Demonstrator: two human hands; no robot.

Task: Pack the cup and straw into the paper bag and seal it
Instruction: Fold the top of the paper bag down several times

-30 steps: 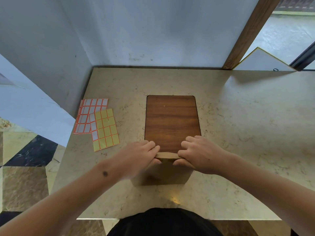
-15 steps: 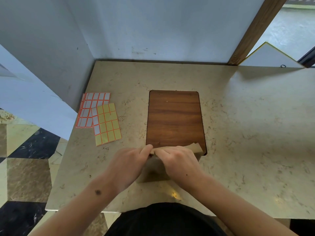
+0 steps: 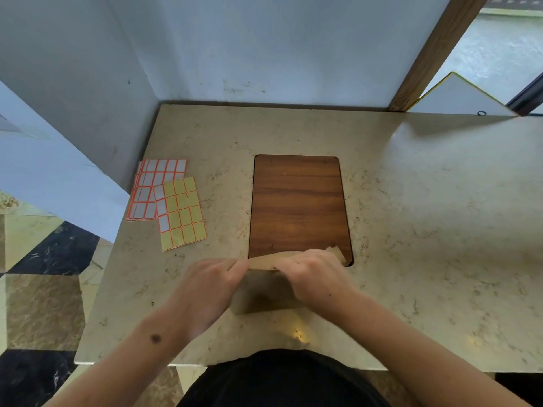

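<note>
A brown paper bag (image 3: 264,295) stands upright near the front edge of the marble counter (image 3: 426,230). Its top is folded over into a flat strip. My left hand (image 3: 208,289) pinches the left end of that folded strip. My right hand (image 3: 316,277) presses down on the strip's middle and right part, and a corner of the fold sticks out past its fingers. The bag's inside is closed from view, so no cup or straw can be seen.
A wooden board (image 3: 298,205) lies flat just behind the bag. Two label sticker sheets lie at the left, a yellow sheet (image 3: 180,214) overlapping a white one (image 3: 155,188). Walls close off the back and left. The counter edge runs close to my body.
My hands were together at the middle of the fold. The right hand then slid rightward along the strip while the left stayed at the left end, flattening the fold. The view also shifted slightly.
</note>
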